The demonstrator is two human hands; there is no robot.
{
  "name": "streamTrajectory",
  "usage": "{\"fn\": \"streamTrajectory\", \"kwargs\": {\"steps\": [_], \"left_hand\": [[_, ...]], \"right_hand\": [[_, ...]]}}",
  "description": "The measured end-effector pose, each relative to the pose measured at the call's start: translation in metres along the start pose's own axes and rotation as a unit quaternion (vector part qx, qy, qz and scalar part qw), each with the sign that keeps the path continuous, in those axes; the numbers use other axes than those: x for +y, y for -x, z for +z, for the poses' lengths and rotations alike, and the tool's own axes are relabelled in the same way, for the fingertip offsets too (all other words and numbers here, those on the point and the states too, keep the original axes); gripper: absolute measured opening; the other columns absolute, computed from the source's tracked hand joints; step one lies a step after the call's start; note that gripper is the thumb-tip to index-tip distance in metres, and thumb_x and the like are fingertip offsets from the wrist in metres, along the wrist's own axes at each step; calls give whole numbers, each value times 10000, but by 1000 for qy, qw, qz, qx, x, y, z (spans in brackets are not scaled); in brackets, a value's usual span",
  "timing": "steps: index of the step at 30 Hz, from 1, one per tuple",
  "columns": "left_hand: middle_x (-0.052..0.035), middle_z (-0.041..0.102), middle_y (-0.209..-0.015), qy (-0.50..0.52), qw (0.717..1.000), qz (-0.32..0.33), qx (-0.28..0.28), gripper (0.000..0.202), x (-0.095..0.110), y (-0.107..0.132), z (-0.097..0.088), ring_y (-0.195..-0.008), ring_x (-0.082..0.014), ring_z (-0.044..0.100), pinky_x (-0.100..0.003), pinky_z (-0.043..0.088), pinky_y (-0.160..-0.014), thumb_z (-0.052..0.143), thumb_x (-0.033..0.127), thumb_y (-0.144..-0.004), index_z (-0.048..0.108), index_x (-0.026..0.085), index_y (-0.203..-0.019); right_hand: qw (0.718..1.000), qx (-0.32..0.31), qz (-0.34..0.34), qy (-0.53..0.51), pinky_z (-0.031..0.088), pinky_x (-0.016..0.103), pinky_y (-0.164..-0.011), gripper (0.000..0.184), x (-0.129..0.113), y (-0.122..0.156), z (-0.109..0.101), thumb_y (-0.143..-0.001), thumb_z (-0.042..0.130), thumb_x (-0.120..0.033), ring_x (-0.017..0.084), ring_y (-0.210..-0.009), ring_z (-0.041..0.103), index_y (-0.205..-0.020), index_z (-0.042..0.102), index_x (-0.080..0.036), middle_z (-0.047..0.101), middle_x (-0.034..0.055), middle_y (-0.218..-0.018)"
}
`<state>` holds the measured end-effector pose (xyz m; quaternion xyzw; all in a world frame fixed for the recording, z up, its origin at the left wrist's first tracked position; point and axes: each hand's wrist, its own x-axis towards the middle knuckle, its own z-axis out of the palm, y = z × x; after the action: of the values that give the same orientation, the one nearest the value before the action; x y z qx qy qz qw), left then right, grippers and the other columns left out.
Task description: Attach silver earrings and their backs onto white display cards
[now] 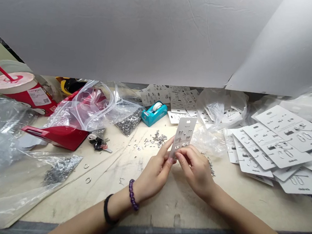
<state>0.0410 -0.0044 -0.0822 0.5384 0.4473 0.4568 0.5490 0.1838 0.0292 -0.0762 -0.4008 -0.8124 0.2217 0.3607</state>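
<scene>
Both hands are raised just above the tabletop (164, 206) at centre, holding a white earring display card (184, 137) upright with a slight tilt. The left hand (153, 173) grips the card's lower left edge between thumb and fingers. The right hand (195, 170) is partly closed, its fingertips (179, 156) pinching the lower right edge. Small metal earrings are mounted in rows on the card. A purple beaded bracelet (132, 194) and a black wristband (107, 210) encircle the left wrist. A small heap of loose metal pieces (156, 138) lies ahead of the hands, and a metal chain (210, 166) lies just beside the right hand. Overlapping printed cards (277, 143) are spread to the right. To the left are a teal tape dispenser (154, 114), a plastic bag of metal pieces (128, 121), a set of keys (98, 143), a red dustpan (57, 135) and a red cup with a straw (17, 90).
</scene>
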Motion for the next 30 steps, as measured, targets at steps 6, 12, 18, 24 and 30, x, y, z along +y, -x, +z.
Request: {"fn": "streamTrajectory", "kwargs": {"steps": [6,12,18,24,30], "left_hand": [[-80,573,-1144,96,995,-2,6,557,3,-2,3,-1045,-204,539,-388,420,-933,447,275,-864,200,249,-1362],[-76,654,-952,165,984,-59,43,606,9,-9,-1,-835,-175,625,-299,524,-731,538,295,-816,228,202,-1328],[-69,664,-888,171,973,-69,140,451,16,-18,-25,-764,-170,639,-239,548,-590,608,294,-762,403,162,-1141],[-41,633,-930,262,946,-52,186,236,25,-27,-47,-730,-134,630,-214,553,-532,586,210,-775,466,160,-973],[29,610,-833,397,894,-89,190,120,27,-27,-55,-587,-70,593,-178,532,-484,465,138,-840,490,211,-932]], "right_hand": [[983,95,-99,119,393,235,-484,71,9,-2,-2,-826,526,-236,114,-548,522,-810,564,-178,594,31,-691],[956,176,-232,38,468,264,-489,228,15,-1,-17,-783,491,-131,144,-606,572,-973,550,-243,609,27,-721],[964,232,-128,35,478,318,-507,181,23,-1,-18,-799,450,-137,169,-621,570,-897,563,-238,589,34,-704],[990,-3,-117,77,460,268,-541,152,24,-16,-15,-836,439,-159,148,-682,574,-874,585,-174,616,49,-777],[961,-180,-30,209,401,243,-544,205,23,-34,-2,-874,410,-213,138,-691,585,-879,613,-184,626,32,-857]]}}
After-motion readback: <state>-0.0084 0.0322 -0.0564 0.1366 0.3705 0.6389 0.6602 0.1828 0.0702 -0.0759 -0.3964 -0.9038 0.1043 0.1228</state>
